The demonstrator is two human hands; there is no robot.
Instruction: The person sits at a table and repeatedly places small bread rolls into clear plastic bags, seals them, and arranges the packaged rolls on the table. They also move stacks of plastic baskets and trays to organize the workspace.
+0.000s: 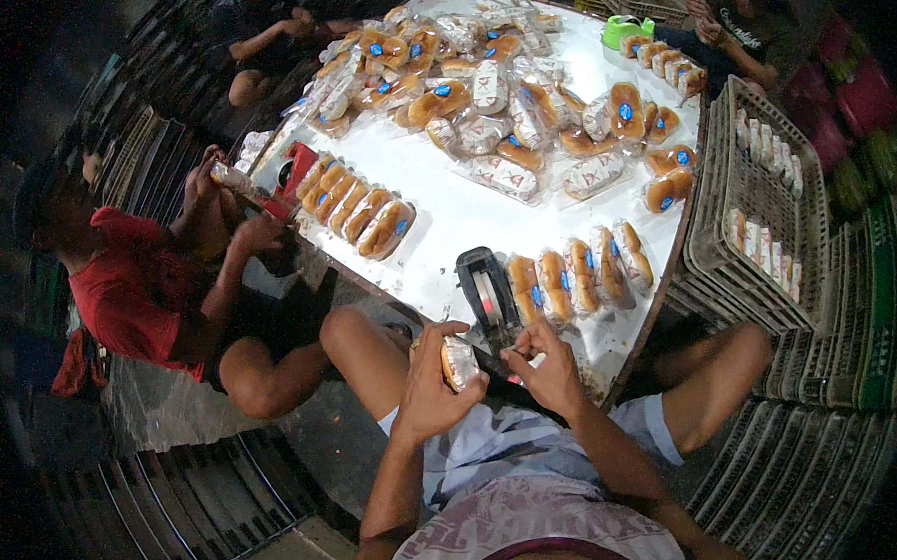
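My left hand (435,383) is closed around a bread roll in clear plastic wrap (460,365), held over my lap at the table's near edge. Just right of it, my right hand (551,374) has its thumb and fingertips pinched together; what lies between them is too small to make out. These fingertips are beside the near end of a black tape dispenser (497,308), which stands on the white table (423,266). Several wrapped rolls (580,274) stand in a row right of the dispenser, with blue labels on some.
A large heap of wrapped rolls (481,98) covers the far table. Another row (355,209) stands at the left, near a person in red (133,284) handling a roll. Stacked crates (712,238) flank the right edge. A green tape dispenser (626,30) is at the far right.
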